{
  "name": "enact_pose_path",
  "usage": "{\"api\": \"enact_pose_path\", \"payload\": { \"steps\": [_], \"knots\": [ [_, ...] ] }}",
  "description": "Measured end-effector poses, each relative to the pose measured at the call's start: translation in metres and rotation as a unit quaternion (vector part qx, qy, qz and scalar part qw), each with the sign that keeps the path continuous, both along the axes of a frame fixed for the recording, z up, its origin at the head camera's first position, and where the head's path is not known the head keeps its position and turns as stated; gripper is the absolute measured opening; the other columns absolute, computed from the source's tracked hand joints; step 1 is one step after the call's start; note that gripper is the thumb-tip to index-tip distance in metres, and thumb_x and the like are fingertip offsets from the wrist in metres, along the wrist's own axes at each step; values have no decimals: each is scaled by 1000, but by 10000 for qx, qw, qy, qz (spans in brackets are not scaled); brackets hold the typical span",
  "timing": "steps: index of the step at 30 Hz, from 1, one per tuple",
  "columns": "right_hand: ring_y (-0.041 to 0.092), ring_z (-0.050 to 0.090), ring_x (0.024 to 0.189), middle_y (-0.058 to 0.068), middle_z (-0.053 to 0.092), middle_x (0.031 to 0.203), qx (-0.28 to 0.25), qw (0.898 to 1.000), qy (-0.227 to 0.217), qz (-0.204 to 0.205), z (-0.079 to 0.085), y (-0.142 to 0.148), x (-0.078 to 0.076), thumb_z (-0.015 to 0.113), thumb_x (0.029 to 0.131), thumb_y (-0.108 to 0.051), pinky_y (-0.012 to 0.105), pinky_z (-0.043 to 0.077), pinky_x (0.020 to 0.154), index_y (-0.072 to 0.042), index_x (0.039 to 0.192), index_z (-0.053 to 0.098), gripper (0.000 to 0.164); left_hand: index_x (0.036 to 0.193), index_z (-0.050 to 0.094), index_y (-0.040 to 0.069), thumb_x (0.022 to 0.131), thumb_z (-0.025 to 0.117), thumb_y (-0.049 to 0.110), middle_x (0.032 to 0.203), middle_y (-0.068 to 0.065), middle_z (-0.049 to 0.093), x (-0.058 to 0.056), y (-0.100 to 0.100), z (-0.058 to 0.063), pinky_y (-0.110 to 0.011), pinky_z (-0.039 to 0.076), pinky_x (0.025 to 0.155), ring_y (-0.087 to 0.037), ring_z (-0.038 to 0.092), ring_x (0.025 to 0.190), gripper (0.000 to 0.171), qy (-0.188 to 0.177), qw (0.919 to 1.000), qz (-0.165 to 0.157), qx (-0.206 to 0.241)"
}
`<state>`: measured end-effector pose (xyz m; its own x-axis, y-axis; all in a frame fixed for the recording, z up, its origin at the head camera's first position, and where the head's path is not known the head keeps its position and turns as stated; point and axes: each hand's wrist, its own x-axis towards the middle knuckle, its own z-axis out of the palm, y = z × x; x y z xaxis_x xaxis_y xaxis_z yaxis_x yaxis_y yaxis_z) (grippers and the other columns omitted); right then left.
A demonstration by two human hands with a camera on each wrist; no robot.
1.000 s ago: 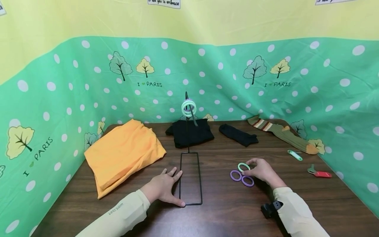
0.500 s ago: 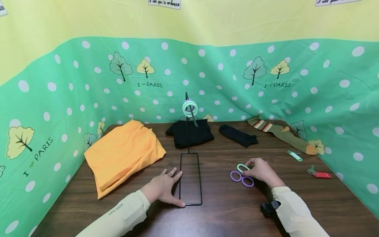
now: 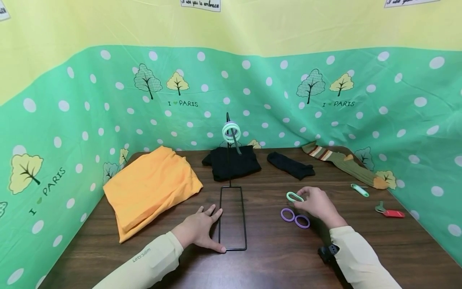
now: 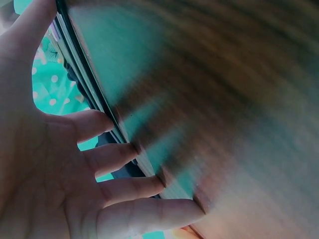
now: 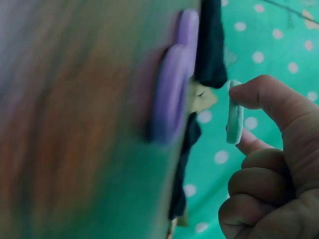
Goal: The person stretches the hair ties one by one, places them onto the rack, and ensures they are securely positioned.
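Observation:
My right hand (image 3: 317, 204) pinches a mint green hair tie (image 5: 235, 117) between thumb and forefinger. The tie is squeezed into a narrow oval and held up off the table. Two purple hair ties (image 3: 287, 214) lie side by side on the wood just below it. My left hand (image 3: 199, 229) is spread, fingertips down on the table, with thumb and forefinger at the near left side of the black wire stand's rectangular base (image 3: 244, 224). Farther back, mint and purple hair ties (image 3: 231, 138) hang from the stand's upper arm.
An orange cloth (image 3: 151, 188) lies at the left. Behind the stand is a folded black garment (image 3: 234, 164). A black sock (image 3: 290, 164) and an olive striped sock (image 3: 346, 164) are at the back right. A green-handled item (image 3: 359, 190) and a red-handled peeler-like tool (image 3: 391, 212) lie at right.
My right hand has lifted the mint green hair tie away from the two purple ones, moving slightly up and left, and the tie is now squeezed narrow. The left hand stays put.

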<state>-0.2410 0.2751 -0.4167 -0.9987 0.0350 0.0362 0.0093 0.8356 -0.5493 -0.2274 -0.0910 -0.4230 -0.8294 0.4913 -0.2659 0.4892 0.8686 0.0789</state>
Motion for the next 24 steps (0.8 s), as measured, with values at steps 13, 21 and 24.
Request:
{"api": "enact_pose_path", "payload": {
  "steps": [13, 21, 24],
  "knots": [
    [5, 24, 43, -8, 28, 50, -315, 9886, 1318, 651, 69, -66, 52, 73, 75, -18, 22, 26, 42, -12, 98, 64, 26, 147, 26, 24, 55, 58, 85, 153, -9, 25, 0, 1, -1, -49, 49, 86, -45, 32, 132, 115, 27, 10000, 1, -37],
    [-7, 22, 42, -15, 23, 48, -615, 9347, 3084, 1654, 108, -98, 95, 78, 66, -5, 14, 30, 41, -18, 91, 65, 31, 147, 26, 25, 55, 57, 85, 153, -8, 24, -1, 2, 0, -50, 48, 87, -44, 31, 133, 115, -31, 10000, 21, -52],
    [-8, 26, 42, -13, 25, 46, -732, 8937, 3893, 2108, 119, -107, 103, 77, 63, -5, 9, 32, 43, -16, 90, 65, 32, 147, 25, 25, 55, 57, 85, 153, -7, 24, 0, 1, 0, -51, 48, 86, -44, 31, 133, 115, -68, 10000, 19, -62]
  ]
}}
